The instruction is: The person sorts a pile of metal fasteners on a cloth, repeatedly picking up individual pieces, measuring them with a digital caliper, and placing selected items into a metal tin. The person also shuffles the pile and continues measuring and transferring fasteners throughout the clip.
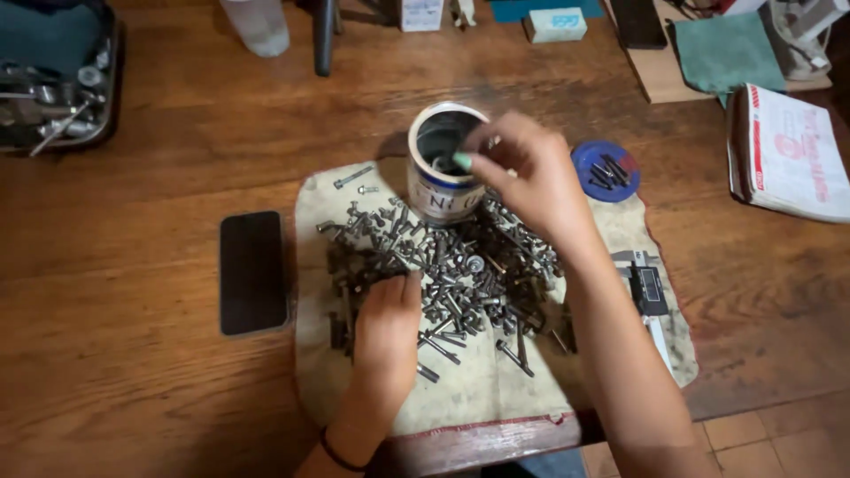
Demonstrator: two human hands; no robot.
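Right hand (536, 181) over tin (443, 164) mouth, grip pinched narrow on small item, too blurred to name. Tin upright at cloth's (496, 389) far edge. Left hand (387, 323) flat on bolt pile (443, 265) mid-cloth, fingers loosely curled, grip holds nothing visible. Caliper (648, 296) at cloth's right edge. Blue lid (605, 170) with bolts right of tin. Phone (253, 272) on tabletop (133, 292) left of cloth.

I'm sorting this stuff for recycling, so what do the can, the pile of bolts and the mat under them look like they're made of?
The can looks like thin metal: shiny rim, printed white and blue wall. The pile of bolts looks like dull grey steel, some darker, perhaps oiled or tarnished. The mat looks like beige cloth or leather, stained, with uneven edges; I cannot tell which.
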